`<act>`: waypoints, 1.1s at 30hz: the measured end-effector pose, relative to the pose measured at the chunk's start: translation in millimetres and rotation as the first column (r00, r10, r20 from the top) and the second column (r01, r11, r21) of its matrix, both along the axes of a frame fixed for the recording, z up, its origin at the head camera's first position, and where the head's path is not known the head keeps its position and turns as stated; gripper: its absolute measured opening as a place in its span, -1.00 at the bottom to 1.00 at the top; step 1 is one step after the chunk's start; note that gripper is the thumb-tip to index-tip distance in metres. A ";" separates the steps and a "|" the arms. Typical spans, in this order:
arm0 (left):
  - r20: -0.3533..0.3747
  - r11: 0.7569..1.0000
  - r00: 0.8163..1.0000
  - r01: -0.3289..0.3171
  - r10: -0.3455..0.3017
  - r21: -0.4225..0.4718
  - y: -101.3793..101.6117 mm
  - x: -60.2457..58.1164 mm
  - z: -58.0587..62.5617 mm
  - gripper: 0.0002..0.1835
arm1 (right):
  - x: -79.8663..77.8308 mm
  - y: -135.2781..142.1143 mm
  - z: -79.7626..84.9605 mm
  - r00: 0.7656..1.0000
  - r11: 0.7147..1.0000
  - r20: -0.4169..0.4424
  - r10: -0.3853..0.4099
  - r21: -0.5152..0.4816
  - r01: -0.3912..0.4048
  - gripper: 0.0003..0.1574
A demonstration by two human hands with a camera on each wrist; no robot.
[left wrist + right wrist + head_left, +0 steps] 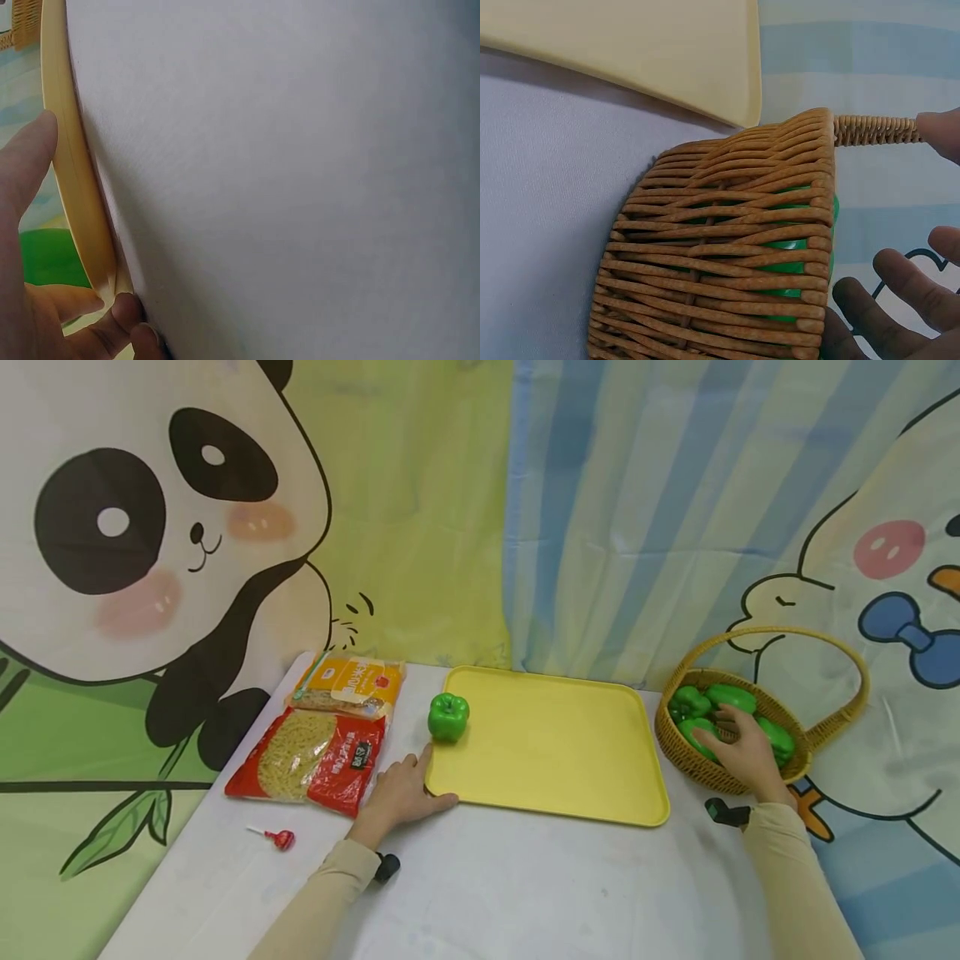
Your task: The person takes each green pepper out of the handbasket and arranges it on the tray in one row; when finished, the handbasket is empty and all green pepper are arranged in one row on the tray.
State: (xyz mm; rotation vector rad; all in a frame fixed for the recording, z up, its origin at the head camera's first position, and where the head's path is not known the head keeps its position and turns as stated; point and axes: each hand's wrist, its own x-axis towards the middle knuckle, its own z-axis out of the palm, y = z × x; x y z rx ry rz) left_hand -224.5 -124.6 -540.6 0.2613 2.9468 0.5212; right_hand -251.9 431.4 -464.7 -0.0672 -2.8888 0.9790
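Observation:
My left hand (402,792) rests at the near left corner of a yellow tray (555,752), thumb against its near rim and the other fingers by the corner. On the tray's left edge, just beyond that hand, stands a green bell pepper (448,718). Over on the right, my right hand (745,752) reaches over a wicker basket (686,760) that holds several green bell peppers (731,697). Its fingers (907,281) are spread above the basket's rim in the right wrist view, with nothing seen between them.
Left of the tray lie a red bag of pasta (307,756) and an orange-yellow food packet (348,683) behind it. A red lollipop (282,839) lies nearer the front left. The basket's tall handle (847,718) arches on the right. A printed curtain (420,510) stands behind the table.

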 end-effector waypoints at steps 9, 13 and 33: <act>0.000 1.000 1.000 0.000 0.000 0.003 0.1 0.8 -0.4 0.23 | -6.9 3.0 -1.8 1.000 0.999 0.010 0.024 0.034 -0.024 0.16; 0.000 1.000 1.000 0.001 -0.001 -0.001 0.5 -0.7 -1.8 0.23 | -12.0 7.5 -6.8 1.000 0.997 0.013 0.027 0.074 -0.028 0.17; 0.000 1.000 1.000 -0.008 0.008 -0.003 -0.2 0.3 0.2 0.23 | -26.3 11.6 -20.5 0.994 0.989 0.110 0.001 0.144 -0.017 0.20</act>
